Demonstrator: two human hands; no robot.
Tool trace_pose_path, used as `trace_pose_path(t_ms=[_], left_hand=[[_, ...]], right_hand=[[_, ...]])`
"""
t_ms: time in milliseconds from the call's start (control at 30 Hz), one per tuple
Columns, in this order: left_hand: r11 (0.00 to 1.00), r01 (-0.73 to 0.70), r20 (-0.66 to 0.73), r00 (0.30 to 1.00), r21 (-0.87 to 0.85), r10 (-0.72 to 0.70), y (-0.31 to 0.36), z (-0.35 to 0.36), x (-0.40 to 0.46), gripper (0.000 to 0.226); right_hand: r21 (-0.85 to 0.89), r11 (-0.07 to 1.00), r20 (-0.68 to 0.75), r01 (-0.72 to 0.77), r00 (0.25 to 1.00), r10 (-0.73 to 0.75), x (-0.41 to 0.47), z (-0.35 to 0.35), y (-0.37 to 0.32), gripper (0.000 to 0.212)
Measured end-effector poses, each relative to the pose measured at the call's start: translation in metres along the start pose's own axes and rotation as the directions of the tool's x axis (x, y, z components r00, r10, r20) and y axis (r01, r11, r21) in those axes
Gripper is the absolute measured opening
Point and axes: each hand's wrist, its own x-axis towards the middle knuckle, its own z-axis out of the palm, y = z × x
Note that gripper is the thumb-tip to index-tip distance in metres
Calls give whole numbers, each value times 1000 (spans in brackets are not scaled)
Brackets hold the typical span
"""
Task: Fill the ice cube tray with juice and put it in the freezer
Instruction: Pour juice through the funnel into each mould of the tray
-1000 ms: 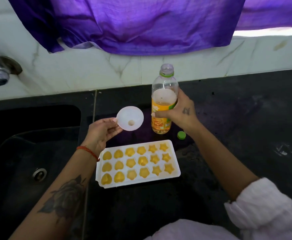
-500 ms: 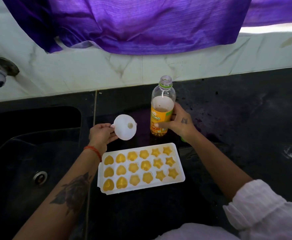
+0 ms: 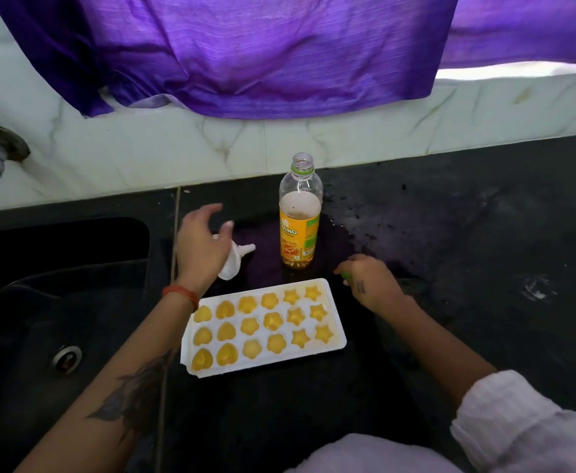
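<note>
Standing capless, the juice bottle (image 3: 299, 222) reads "…ONG"; left hand (image 3: 200, 248) spread wide, right hand's (image 3: 370, 280) grip indiscernible.

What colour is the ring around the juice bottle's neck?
Green, on the juice bottle, just under its open mouth; clearest in the head view.

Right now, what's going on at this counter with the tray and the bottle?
A person is making juice ice cubes. The white tray lies on the dark counter, every heart, flower and star pocket filled with yellow juice. The bottle stands uncapped behind it, with no hand on it. The left hand is open over a white funnel lying on the counter. The right hand is at the green cap.
</note>
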Motion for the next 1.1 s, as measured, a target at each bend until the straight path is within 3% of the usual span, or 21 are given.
trace_pose_path(t_ms=[133,300,367,433,567,700,1100], left_hand=[[970,-198,165,962,-139,220,47,14,-6,63],[948,-122,305,928,-294,214,80,31,5,102],[932,-68,334,922,-356,195,88,37,10,106],[919,-36,355,916,-394,188,92,43,11,96],[884,17,337,928,-468,160,87,51,8,72],[859,70,291,952,-507,95,82,58,6,67],[866,18,306,939,-500,157,76,60,8,73]], right_hand=[[215,976,-101,-37,993,60,0,-32,1,28],[555,816,-348,162,936,51,4,-116,-29,34],[494,831,-432,257,902,-23,11,-146,-46,33],[374,869,-460,326,878,-131,20,-166,-64,30],[0,918,-290,397,878,-380,41,-183,-84,30],[-83,900,-114,429,893,-436,51,-196,-86,31],[-416,740,80,529,832,-550,49,-207,-97,31]])
